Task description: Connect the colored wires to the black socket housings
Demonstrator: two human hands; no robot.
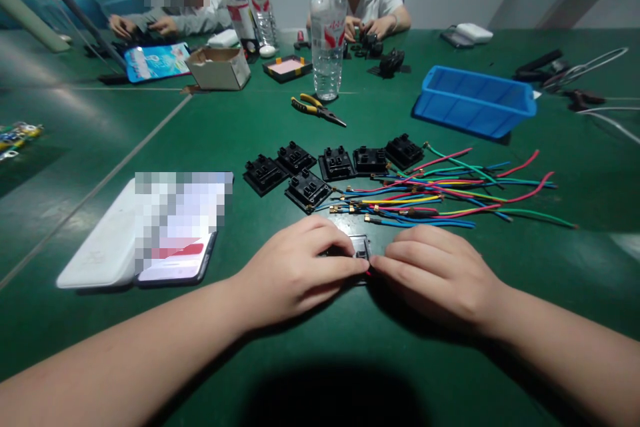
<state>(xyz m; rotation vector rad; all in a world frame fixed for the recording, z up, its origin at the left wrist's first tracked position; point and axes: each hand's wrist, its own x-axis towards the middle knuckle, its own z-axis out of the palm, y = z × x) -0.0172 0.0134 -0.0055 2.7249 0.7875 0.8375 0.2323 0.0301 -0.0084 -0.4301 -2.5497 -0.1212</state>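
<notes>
My left hand [305, 260] is closed on a black plastic socket module [361, 247] low on the green table, covering most of it. At the module's right edge, my right hand [440, 267] has its fingers pressed together. A thin red bit, perhaps wire, shows between the fingertips; what the right hand pinches is mostly hidden. Just beyond the hands sit several similar black modules [336, 163]. Beside them, to the right, lies a loose bundle of coloured wires [435, 197] with brass terminals at their left ends.
Pliers [320, 109] with yellow handles lie behind the modules, near a water bottle [327, 40]. A blue bin [473, 103] stands at the right. On the left are a phone [180, 240] and a white slab [105, 240]. Two people work across the table, near a small carton [220, 73].
</notes>
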